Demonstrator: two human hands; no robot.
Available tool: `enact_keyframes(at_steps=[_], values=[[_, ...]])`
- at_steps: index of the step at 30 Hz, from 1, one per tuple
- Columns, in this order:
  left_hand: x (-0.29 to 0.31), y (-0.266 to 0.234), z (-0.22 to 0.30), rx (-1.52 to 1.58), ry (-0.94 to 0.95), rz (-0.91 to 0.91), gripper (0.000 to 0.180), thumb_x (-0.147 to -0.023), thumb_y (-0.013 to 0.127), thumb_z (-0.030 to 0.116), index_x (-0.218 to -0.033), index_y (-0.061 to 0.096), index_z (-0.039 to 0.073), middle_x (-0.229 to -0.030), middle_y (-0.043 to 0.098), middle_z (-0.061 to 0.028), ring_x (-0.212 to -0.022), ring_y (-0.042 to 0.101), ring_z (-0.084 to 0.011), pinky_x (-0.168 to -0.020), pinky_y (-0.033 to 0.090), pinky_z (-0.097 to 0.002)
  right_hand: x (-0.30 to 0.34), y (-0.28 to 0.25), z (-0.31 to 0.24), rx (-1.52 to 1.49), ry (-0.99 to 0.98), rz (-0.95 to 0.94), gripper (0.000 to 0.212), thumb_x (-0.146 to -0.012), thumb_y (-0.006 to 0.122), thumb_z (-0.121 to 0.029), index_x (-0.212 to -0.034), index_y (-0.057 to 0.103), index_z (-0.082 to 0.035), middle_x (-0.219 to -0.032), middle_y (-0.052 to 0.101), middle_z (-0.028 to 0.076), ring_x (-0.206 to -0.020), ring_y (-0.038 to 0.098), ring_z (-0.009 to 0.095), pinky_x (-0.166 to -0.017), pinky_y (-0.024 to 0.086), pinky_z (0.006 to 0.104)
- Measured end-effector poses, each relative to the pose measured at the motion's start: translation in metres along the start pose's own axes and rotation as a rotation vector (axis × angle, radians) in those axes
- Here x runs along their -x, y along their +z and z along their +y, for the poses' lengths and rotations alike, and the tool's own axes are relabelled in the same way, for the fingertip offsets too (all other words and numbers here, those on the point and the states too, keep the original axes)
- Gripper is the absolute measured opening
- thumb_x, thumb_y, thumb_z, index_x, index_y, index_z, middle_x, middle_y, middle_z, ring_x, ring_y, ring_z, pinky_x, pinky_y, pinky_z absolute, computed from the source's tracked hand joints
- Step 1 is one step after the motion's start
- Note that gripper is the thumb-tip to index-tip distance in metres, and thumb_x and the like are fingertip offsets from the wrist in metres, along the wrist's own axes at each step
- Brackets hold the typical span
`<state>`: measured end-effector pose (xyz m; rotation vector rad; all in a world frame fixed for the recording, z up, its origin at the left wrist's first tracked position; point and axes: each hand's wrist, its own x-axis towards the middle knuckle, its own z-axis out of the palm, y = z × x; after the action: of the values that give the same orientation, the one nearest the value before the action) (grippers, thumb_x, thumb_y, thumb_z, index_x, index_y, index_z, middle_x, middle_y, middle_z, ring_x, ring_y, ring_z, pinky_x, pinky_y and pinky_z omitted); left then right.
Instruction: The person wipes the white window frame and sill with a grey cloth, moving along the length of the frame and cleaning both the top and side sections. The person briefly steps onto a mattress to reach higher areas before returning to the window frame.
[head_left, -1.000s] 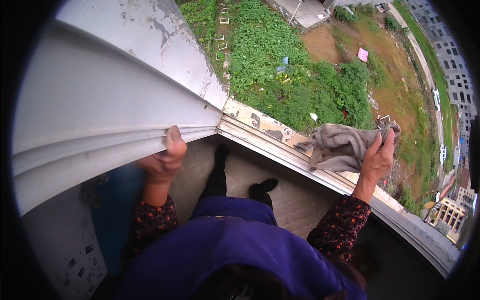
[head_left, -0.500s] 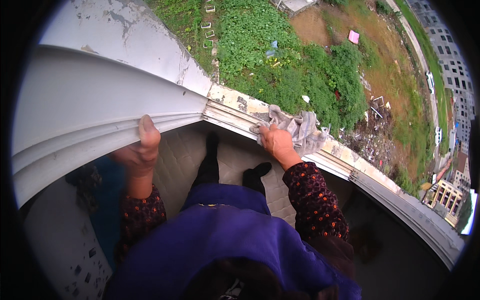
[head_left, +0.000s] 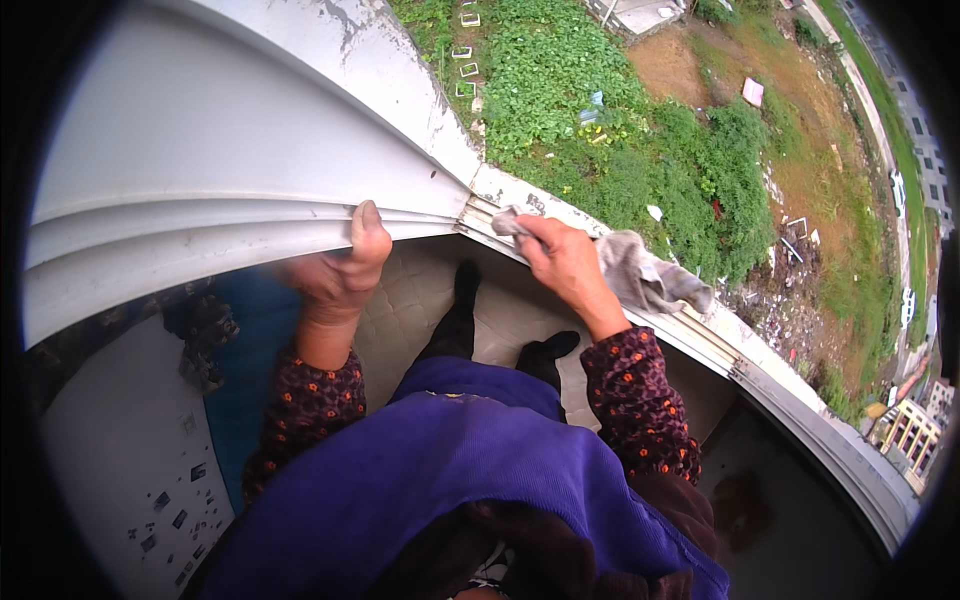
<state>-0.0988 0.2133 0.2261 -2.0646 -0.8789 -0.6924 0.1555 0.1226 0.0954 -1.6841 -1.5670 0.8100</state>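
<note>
My right hand [head_left: 573,265] pinches a grey, stained cloth [head_left: 645,275], pressing one bunched end onto the grooved white window track [head_left: 490,228] close to its corner. The rest of the cloth trails out past the far side of my hand, over the sill. My left hand [head_left: 345,262] grips the white window frame [head_left: 240,228] at the left; its thumb lies up over the frame's edge. The fingers curl below the edge and are partly blurred.
Beyond the peeling outer sill [head_left: 545,203] lies the ground far below, with green plants [head_left: 545,80] and scattered rubbish [head_left: 785,250]. My feet in dark socks [head_left: 548,348] stand on a beige quilted surface [head_left: 400,290]. A dark surface [head_left: 790,480] lies at the right.
My right hand has slid the cloth along the track toward the corner, and the cloth now hangs in a longer trail behind it. My left hand stays at the frame; the whole view has shifted.
</note>
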Motion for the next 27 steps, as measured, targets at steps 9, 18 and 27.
enact_keyframes(at_steps=[9,18,27], values=[[-0.003,-0.006,0.008,-0.072,0.078,-0.015,0.020,-0.092,0.064,0.020,-0.101,0.048,0.013,-0.093,0.053,-0.0099,-0.071,0.060,-0.0304,-0.064,0.053,-0.0499,-0.010,0.110,0.016,0.272,-0.035,-0.224,0.020,-0.090,0.061,-0.022,-0.106,0.066,-0.013,-0.075,0.069,0.017,-0.071,0.068,0.038,-0.063,0.054,0.0486],[0.000,-0.002,0.004,-0.142,0.162,-0.010,0.017,-0.092,0.063,0.019,-0.097,0.048,0.012,-0.090,0.050,-0.0096,-0.070,0.059,-0.0298,-0.064,0.053,-0.0501,-0.015,0.123,0.010,0.485,-0.011,-0.335,0.024,-0.088,0.057,-0.015,-0.106,0.059,0.001,-0.069,0.069,0.016,-0.065,0.070,0.035,-0.056,0.054,0.0461],[0.003,-0.001,0.005,-0.119,0.152,-0.011,0.016,-0.094,0.061,0.018,-0.096,0.047,0.012,-0.095,0.053,-0.0117,-0.073,0.061,-0.0325,-0.066,0.053,-0.0534,-0.002,0.104,0.019,0.202,0.089,-0.244,0.029,-0.090,0.059,-0.024,-0.115,0.063,-0.008,-0.081,0.070,0.022,-0.077,0.069,0.041,-0.069,0.055,0.0503]])
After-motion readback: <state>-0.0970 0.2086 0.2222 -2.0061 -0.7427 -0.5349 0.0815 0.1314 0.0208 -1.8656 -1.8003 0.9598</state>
